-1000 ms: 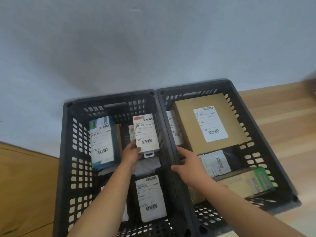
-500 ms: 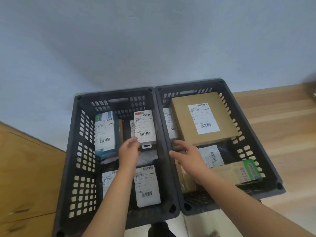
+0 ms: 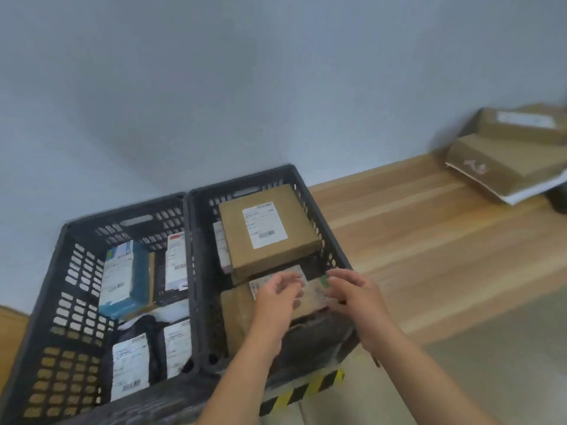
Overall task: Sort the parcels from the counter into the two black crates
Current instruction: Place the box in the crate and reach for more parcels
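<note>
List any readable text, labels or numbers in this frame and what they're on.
None is legible.
Shipping label on the large brown box: barcode and print lines, blurred.
Labels on the parcels in the left crate: barcodes visible, text too small.
Label on the parcel under both hands, right crate: blurred.
Boxes on the counter: a white label and a pale mark, unreadable.

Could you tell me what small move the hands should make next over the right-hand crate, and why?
Probably draw both hands back and turn toward the counter. The left hand and right hand hover open over a parcel lying in the right crate, gripping nothing, while brown parcels wait unsorted at the counter's far right end.
</note>
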